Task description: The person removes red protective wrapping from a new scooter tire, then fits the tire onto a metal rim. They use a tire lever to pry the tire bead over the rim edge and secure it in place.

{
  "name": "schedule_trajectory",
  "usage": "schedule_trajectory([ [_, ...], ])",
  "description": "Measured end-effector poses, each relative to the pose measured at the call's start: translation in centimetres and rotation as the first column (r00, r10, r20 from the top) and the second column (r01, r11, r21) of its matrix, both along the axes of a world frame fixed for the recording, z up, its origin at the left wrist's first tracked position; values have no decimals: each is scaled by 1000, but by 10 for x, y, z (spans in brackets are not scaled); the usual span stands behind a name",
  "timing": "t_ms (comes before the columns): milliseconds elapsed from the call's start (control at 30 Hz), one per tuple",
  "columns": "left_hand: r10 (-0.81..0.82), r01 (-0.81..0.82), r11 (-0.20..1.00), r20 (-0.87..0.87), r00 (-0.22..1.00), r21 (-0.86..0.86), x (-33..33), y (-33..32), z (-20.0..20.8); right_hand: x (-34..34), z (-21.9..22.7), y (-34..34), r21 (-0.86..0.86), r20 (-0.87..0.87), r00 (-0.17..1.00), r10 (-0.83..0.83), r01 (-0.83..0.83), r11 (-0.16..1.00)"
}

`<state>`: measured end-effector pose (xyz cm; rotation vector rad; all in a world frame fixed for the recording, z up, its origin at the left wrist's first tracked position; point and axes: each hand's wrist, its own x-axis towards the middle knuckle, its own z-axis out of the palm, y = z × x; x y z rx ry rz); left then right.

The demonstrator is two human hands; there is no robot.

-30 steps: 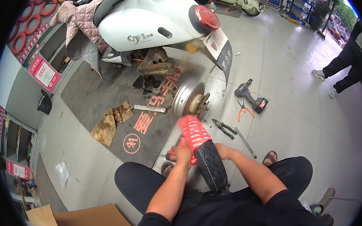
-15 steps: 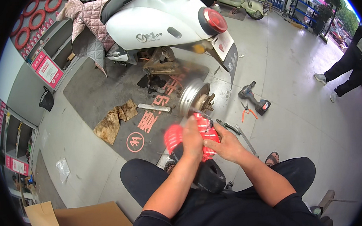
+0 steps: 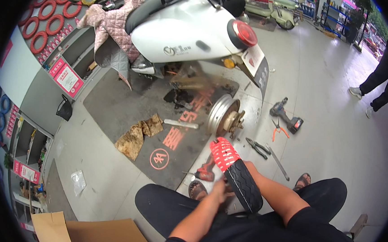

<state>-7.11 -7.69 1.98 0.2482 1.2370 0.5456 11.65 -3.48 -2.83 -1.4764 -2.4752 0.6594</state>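
Here, the tyre (image 3: 241, 180) lies between left grip (image 3: 221, 190) and right forearm (image 3: 273, 187).

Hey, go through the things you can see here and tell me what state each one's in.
Tyre: partly covered by red wrapping
Wheel rim: bare, no tyre on it
White scooter: no rear wheel visible beneath
Quilted cover: draped
Orange-handled pliers: handles spread
Dark pliers: handles apart
Grey drill: lying down
Brown cloth: stained, rumpled
Cardboard: folded

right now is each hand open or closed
Left hand: blurred beside the partly red-wrapped tire; grip can't be told.
Right hand: mostly hidden behind the tire; can't tell.
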Motion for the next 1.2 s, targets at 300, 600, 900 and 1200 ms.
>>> schedule_trajectory([
  [300,196,-272,959,503,842,82,53,19,-61,26,11,2,-464,-401,904,-150,-59,884],
  [600,195,-159,968,-189,962,192,11,34,6,4,149,27,-23,-707,596,-382,520,854],
  [900,315,-203,909,-281,906,365,-21,0,23,-36,181,-5,260,-227,971,-71,131,957],
  [1200,467,-439,722,92,880,536,-40,0,141,-40,190,-25,345,-275,957,-97,192,919],
])
